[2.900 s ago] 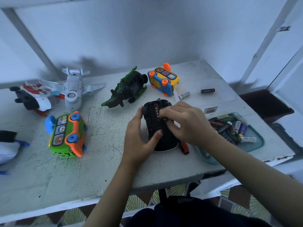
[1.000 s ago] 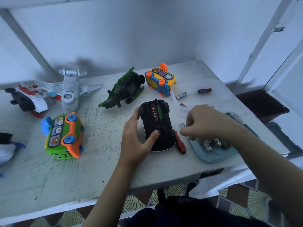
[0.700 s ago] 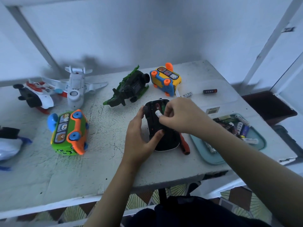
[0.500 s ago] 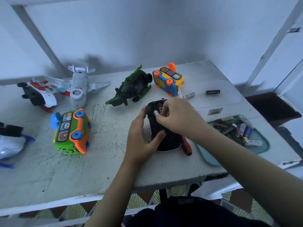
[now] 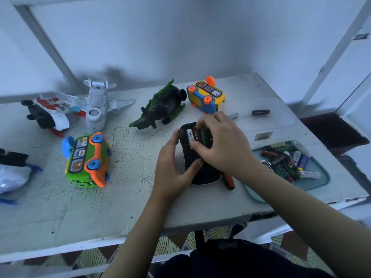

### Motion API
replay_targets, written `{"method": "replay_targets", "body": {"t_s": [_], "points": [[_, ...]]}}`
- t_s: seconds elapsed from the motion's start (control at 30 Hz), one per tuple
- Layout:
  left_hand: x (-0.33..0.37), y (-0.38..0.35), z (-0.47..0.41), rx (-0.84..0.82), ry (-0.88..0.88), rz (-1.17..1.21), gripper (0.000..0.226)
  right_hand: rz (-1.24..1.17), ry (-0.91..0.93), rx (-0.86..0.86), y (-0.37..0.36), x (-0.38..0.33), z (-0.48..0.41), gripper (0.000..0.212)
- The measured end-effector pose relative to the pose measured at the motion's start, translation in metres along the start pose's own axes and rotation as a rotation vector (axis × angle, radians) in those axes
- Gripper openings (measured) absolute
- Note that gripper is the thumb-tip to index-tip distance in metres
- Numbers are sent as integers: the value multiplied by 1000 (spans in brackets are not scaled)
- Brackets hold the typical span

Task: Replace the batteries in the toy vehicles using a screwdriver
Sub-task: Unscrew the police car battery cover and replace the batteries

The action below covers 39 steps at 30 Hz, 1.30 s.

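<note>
The black plastic toy car point(image 5: 204, 176) lies belly-up at the middle of the worn white table point(image 5: 130, 197), its battery bay facing the person so cells can drop straight in. A white battery point(image 5: 189, 135) sits in the left slot, with a red one and a green one beside it. The left hand point(image 5: 170, 169) grips the car's left flank, thumb hooked across the underside, likely to stop it sliding. The right hand point(image 5: 222, 145) curls over the bay, thumb at the white battery's near end and fingers at the far end, apparently seating it. The orange-handled screwdriver point(image 5: 228, 180) lies idle just right of the car; further right is the teal tray point(image 5: 321, 183) of loose batteries.
</note>
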<state>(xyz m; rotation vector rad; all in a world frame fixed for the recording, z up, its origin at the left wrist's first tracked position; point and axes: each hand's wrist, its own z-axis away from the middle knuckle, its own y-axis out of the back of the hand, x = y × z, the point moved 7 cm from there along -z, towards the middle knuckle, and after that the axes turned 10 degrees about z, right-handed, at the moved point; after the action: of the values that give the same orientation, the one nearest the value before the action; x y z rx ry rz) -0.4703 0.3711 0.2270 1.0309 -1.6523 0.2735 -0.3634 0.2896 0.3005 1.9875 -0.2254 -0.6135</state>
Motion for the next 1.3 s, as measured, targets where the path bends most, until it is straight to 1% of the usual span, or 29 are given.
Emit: {"method": "replay_targets", "body": {"t_s": [0.03, 0.1, 0.13, 0.2, 0.27, 0.4, 0.53, 0.7, 0.83, 1.07, 1.17, 1.23, 1.3], "points": [[0, 0, 0, 0, 2, 0, 87, -1, -4, 0, -1, 5, 0, 48], [0, 0, -1, 0, 3, 0, 87, -62, -36, -69, -7, 14, 0, 71], [0, -1, -1, -1, 3, 0, 88, -130, -69, -110, -12, 18, 0, 79], [-1, -1, 0, -5, 7, 8, 88, -290, -157, -189, -22, 24, 1, 85], [-2, -1, 0, -9, 14, 40, 89, -381, -217, -229, -29, 27, 4, 85], [0, -2, -1, -21, 40, 120, 89, -499, -303, -207, -33, 28, 6, 84], [-4, -1, 0, -14, 57, 144, 90, -509, -342, -194, -34, 28, 4, 81], [-4, -1, 1, -13, 69, 142, 91, -499, -362, -153, -36, 28, 5, 72], [-5, -2, 0, -17, 81, 171, 90, -544, -408, -150, -38, 31, 3, 70], [-4, 2, 2, 18, 112, 203, 90, -494, -335, -172, -39, 21, -2, 64], [-2, 10, 2, 55, 82, 159, 88, -470, -271, -208, -43, 14, -4, 62], [0, 15, 3, 73, 68, 138, 84, -485, -265, -203, -45, 11, -5, 60], [0, 20, 6, 88, 61, 118, 85, -484, -259, -185, -47, 9, -6, 57]]}}
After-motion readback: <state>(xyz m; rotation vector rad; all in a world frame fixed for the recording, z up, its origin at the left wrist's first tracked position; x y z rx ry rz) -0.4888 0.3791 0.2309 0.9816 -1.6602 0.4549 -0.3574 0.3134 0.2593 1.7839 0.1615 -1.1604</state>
